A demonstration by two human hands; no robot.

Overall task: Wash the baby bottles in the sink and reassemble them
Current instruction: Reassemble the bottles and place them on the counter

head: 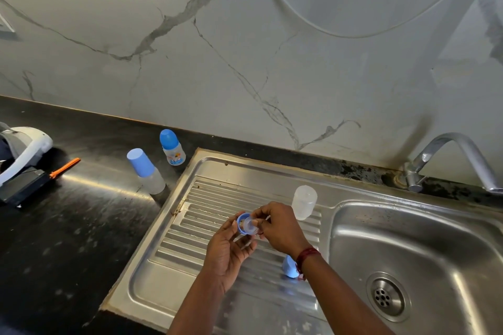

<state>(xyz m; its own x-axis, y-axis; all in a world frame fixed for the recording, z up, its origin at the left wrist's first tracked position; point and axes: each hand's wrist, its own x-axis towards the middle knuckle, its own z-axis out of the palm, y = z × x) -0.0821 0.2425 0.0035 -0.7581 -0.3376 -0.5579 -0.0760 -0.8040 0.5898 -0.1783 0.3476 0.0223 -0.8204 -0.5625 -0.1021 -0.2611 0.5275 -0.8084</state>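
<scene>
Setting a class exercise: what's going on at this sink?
A person seems to be fitting a clear silicone teat into a blue plastic screw ring. The left hand holds the ring and the right hand pinches the teat, above the steel draining board. A clear bottle body and a blue cap sit on it. Two blue-capped baby bottles stand on the black counter.

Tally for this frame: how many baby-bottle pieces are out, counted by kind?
Capped bottles on the counter: 2
Uncapped bottle body on the drainboard: 1
Loose blue cap on the drainboard: 1
Blue ring with clear teat, held by left hand and right hand: 1
Total: 5
</scene>
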